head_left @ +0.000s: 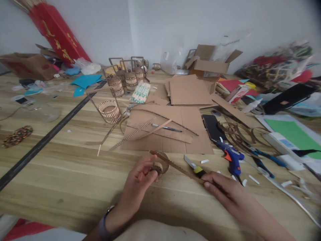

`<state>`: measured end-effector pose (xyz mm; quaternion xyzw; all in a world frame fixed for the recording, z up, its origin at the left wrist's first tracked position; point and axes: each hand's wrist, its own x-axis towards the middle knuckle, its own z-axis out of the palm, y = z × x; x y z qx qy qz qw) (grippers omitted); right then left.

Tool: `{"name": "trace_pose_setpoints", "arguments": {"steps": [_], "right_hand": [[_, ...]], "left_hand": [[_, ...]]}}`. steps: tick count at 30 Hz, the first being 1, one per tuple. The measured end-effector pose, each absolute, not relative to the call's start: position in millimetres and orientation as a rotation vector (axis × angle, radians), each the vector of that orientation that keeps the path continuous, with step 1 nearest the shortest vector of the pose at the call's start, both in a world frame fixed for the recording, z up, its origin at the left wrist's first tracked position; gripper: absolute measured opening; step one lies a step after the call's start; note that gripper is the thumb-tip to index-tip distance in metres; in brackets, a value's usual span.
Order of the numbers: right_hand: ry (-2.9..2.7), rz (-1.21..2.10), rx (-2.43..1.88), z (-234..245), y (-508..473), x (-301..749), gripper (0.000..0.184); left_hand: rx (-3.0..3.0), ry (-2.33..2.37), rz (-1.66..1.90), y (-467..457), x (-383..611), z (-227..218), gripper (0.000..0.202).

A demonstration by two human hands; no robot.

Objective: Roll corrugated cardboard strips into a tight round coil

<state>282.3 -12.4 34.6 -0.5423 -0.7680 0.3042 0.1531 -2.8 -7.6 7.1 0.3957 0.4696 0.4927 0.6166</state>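
Pen (173, 128) on cardbd (173, 147); glue gun (234, 160) R of it; baskets (131, 81) bhd, L.

A pale wall (155, 30) rises behind the wood-grain table (75, 174)

plain brown cardboard sheet (185, 115), brown strip (180, 168) and yellow-and-black utility knife (199, 170) in front of it, brown-and-cream striped basket (112, 117) to its left, blue-and-orange glue gun (233, 160) to its right
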Motion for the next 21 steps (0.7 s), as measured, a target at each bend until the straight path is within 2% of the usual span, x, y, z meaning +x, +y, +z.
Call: {"name": "trace_pose_setpoints", "arguments": {"steps": [7,11,16,18,21], "right_hand": [[-2.2,0.933,-1.525,41.6,-22.0,284.1,0.03],[-2.161,0.934,-1.593,43.3,-24.5,282.6,0.03],[-2.198,0.958,-1.61,38.0,-25.7,288.5,0.03],[-2.239,0.868,-1.593,36.3,-25.0,290.4,0.027],[-2.309,0.487,-1.542,34.9,-23.4,279.7,0.029]], "left_hand": [[0.648,0.986,1.206,-5.6,-2.4,5.7,0.05],[0.563,1.057,1.276,-2.8,-4.6,6.8,0.042],[0.55,0.961,1.111,0.0,-4.8,14.4,0.029],[0.513,0.952,1.117,0.9,-1.4,16.2,0.028],[0.441,0.935,1.123,1.2,6.4,15.8,0.028]]}}
